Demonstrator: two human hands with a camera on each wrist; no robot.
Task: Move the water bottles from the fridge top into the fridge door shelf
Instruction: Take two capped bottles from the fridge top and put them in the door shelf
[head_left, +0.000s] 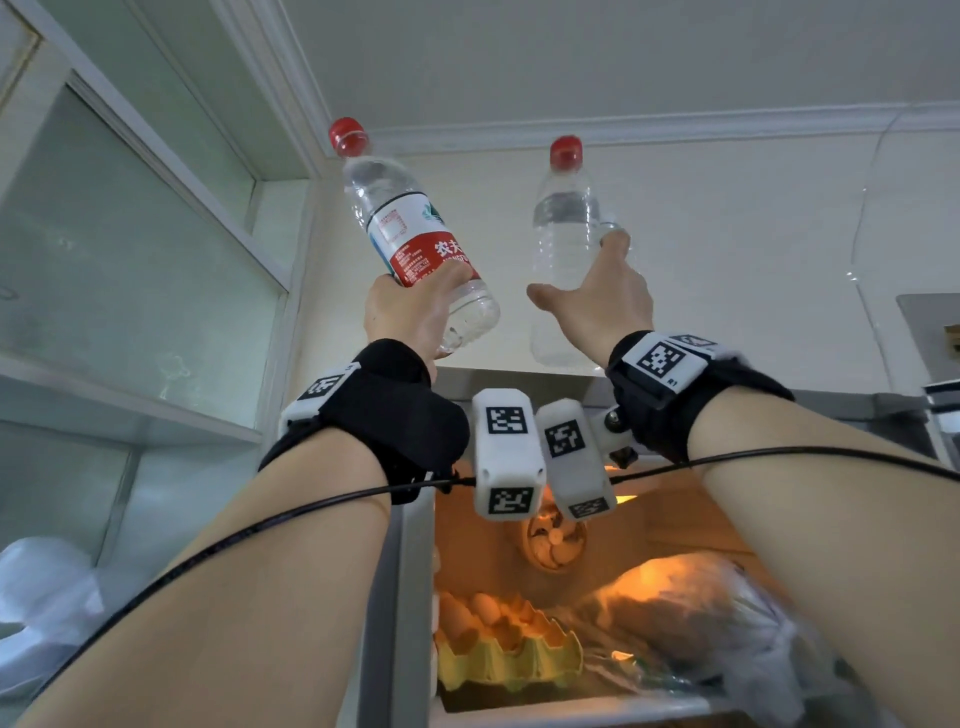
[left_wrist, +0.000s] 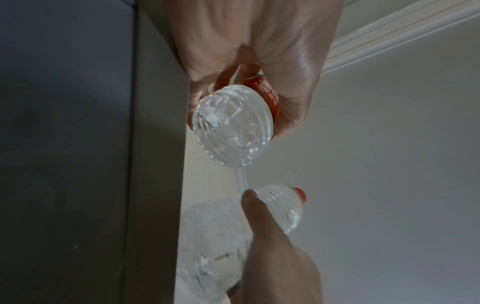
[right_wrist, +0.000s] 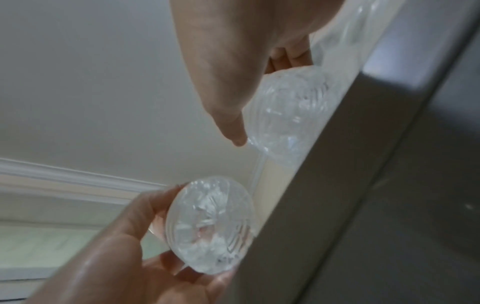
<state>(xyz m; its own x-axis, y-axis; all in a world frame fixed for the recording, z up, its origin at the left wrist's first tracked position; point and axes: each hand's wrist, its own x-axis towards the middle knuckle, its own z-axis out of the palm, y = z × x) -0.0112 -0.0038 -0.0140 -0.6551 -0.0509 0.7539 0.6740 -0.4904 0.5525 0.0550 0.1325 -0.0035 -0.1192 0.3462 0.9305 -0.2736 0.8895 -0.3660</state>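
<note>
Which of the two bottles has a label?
The tilted bottle in the left hand has a red-and-white label; the upright bottle at the right hand is bare.

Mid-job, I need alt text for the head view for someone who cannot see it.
The left hand grips a tilted red-labelled bottle lifted off the fridge top, while the right hand reaches around an unlabelled bottle standing there. Below, the open fridge shows an egg carton.

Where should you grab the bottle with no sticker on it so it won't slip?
Around its ribbed middle, from the front. The bare bottle stands upright on the fridge top, and the right hand already reaches round its waist, fingers behind and thumb in front. The ridges there probably help your grip.
</note>
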